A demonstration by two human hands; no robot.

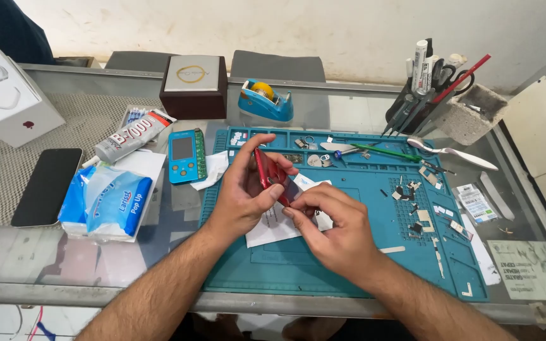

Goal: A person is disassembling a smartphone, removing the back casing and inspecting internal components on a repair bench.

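I am sitting at a glass tabletop (361, 104), and a blue work mat (349, 252) is covering its middle, reaching toward the near edge. My left hand (244, 192) is curling around a red phone (268, 173), holding it on edge above the mat's far left part, with my thumb on one side and my fingers (257, 140) wrapping over the top. My right hand (336, 227) is lying just beside it, fingers bent and pinching at the phone's lower edge; I cannot tell whether anything small is between them. A sheet of white paper (266, 230) is lying on the mat under both hands.

Toward the left edge of the tabletop, a white box (7, 101) is standing open, and a dark phone (47, 186) is lying face up near it. A blue tissue pack (112, 202) is resting between that phone and the mat. A tube of glue (133, 136) is lying behind the pack, and a small blue handheld device (186, 156) is sitting at the mat's left edge. At the far edge, a brown box (194, 85) and a blue tape dispenser (265, 101) are standing side by side. A grey tool holder (469, 113) full of pens and tools is occupying the far right corner. Tiny parts (412, 196) are scattering across the mat's right side.
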